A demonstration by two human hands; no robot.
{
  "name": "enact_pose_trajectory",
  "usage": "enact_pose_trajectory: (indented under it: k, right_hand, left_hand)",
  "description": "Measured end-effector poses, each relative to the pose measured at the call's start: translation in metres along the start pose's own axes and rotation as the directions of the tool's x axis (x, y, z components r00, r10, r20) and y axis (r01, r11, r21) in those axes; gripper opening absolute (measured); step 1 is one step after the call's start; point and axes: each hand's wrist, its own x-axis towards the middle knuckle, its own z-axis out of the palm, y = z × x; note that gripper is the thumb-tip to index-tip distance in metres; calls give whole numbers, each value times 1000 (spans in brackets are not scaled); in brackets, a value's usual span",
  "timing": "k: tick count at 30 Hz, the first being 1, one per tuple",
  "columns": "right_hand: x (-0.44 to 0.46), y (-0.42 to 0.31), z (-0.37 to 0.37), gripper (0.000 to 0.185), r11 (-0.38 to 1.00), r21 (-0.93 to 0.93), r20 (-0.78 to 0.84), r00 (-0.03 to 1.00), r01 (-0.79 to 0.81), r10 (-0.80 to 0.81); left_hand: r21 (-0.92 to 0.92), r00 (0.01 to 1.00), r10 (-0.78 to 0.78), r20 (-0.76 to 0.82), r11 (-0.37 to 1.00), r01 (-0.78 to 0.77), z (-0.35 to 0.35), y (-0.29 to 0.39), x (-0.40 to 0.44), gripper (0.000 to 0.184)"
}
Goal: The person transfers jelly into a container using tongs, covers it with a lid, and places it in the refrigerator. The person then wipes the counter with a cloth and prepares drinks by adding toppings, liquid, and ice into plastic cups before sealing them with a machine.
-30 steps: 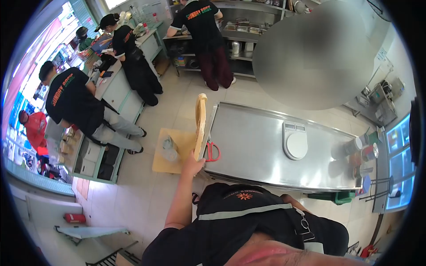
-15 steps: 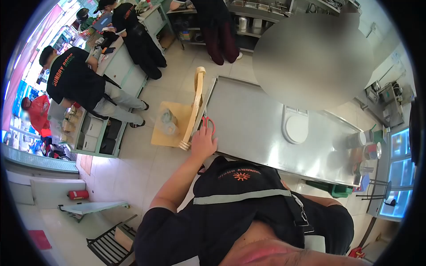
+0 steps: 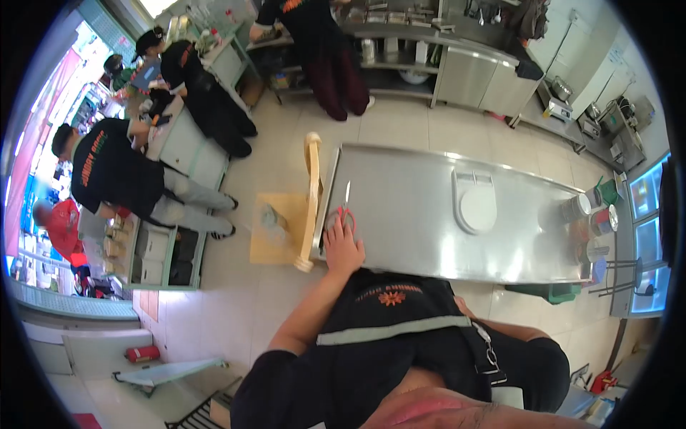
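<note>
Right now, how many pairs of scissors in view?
1: the red-handled metal scissors, on the left end of the rectangular steel table, partly covered by the left hand. Others may be hidden.

A pair of scissors with red handles lies flat near the left end of the shiny metal surface, its blades together in one slim silvery strip that points toward the far edge, the near part of its handle loops partly hidden
</note>
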Motion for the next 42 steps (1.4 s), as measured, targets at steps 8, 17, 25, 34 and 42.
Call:
enact_pose_trajectory:
  k: [8, 17, 25, 34, 42]
  right_hand:
    - [-52, 51, 66, 33, 923, 293, 153, 965, -250, 212]
    - [-26, 2, 12, 40, 981, -171, 85, 993, 92, -78]
    - [-26, -4, 14, 37, 999, -32, 26, 1000, -2, 3]
    - [-23, 5, 13, 35, 995, -99, 68, 998, 22, -16]
    - [-29, 12, 22, 32, 980, -188, 98, 994, 68, -50]
  left_hand:
    - [-23, 986, 112, -123, 993, -116, -9, 1, 0, 71]
    - [-21, 999, 15, 52, 1000, -14, 10, -3, 3, 74]
    - [-84, 993, 55, -103, 994, -64, -1, -1, 1, 69]
    - [-68, 988, 69, -136, 995, -78, -1, -2, 1, 60]
    - [-92, 994, 35, -101, 995, -45, 2, -3, -1, 54]
